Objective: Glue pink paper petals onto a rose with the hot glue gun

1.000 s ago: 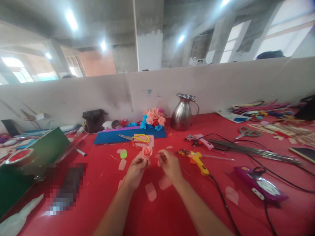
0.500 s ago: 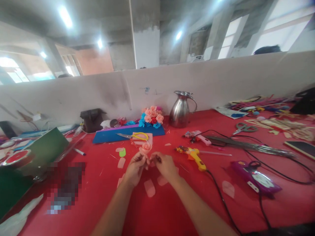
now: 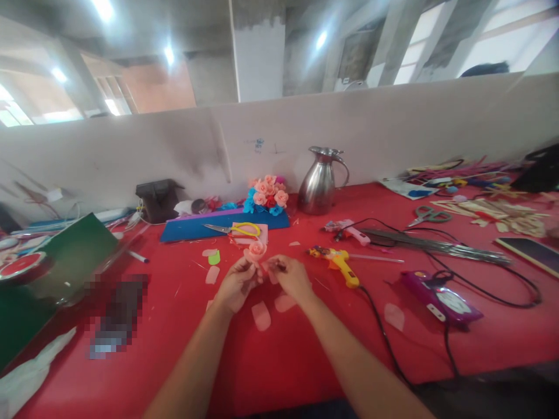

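Note:
Between the fingers of my left hand (image 3: 238, 286) is a pink paper rose (image 3: 255, 250), its bloom facing up. Just to its right, my right hand (image 3: 292, 279) is closed in a pinch on a pink petal (image 3: 272, 272), partly covered by the fingers. Loose pink petals lie around my hands, one of them a cut petal piece (image 3: 261, 316) below and between the wrists. Beyond the rose, yellow-handled scissors (image 3: 244, 229) rest on pink paper and a blue board (image 3: 183, 231). A yellow glue gun (image 3: 347, 273) lies right of my right hand.
A steel jug (image 3: 318, 185) and a bunch of paper flowers (image 3: 267, 196) stand by the wall. To the right are a pink glue gun (image 3: 353, 233), a purple box (image 3: 441, 299) with black cables, and wire stems (image 3: 437, 245). Green sheets (image 3: 82, 256) and tape (image 3: 21, 265) are left.
The view has tilted down slightly. My right hand has moved a little away from the rose, and the petal in its fingers now shows. The left hand still holds the rose.

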Motion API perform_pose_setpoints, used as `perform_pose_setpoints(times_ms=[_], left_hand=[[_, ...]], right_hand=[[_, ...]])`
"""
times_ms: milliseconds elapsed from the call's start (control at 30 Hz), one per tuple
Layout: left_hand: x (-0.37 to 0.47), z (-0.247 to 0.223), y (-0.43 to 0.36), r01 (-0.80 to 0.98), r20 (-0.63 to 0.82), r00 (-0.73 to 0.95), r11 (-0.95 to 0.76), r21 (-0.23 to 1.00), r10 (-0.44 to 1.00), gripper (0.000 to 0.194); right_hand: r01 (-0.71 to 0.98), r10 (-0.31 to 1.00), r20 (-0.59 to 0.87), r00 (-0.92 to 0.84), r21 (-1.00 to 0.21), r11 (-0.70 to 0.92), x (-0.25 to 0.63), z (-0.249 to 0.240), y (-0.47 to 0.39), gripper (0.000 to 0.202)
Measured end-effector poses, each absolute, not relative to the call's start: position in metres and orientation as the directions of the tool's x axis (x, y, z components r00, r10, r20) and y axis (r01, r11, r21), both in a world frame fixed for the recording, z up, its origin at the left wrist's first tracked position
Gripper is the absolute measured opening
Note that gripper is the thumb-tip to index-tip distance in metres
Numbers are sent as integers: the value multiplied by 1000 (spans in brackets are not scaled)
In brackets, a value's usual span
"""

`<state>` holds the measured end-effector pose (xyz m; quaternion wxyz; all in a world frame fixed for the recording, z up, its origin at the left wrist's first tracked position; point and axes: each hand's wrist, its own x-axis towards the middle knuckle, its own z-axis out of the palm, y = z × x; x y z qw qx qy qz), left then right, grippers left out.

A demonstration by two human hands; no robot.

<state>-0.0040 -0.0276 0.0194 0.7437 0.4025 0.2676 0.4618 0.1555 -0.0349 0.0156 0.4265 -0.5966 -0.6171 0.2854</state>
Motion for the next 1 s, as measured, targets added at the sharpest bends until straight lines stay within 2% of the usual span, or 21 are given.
perform_pose_setpoints(times_ms=[233, 400, 500, 633, 733, 900, 1000], left_hand=[[-4, 20, -26, -463, -39, 392, 234, 855, 919, 13], [-3, 20, -24, -486, 0, 300, 153, 860, 954, 13], [-2, 20, -25, -442, 17, 288, 117, 889, 958, 14], [0, 23, -29, -289, -5, 247, 79, 954, 969, 21], [1, 25, -31, -180, -25, 190, 59, 982, 982, 27], [0, 20, -31, -152, -5, 195, 36, 988, 981, 24], [-4, 18, -27, -168, -33, 111, 51, 984, 993, 26]], right_hand=[[547, 949, 280, 147, -822, 157, 159, 16, -31, 10], [509, 964, 267, -2, -829, 231, 154, 20, -36, 11], [530, 963, 266, -53, -809, 252, 150, 22, -39, 7], [526, 962, 250, -110, -807, 270, 148, 25, -42, 26], [521, 959, 230, -166, -805, 283, 147, 27, -45, 30], [584, 962, 217, -164, -765, 273, 144, 24, -46, 39], [611, 954, 236, -183, -733, 298, 147, 21, -43, 42]])
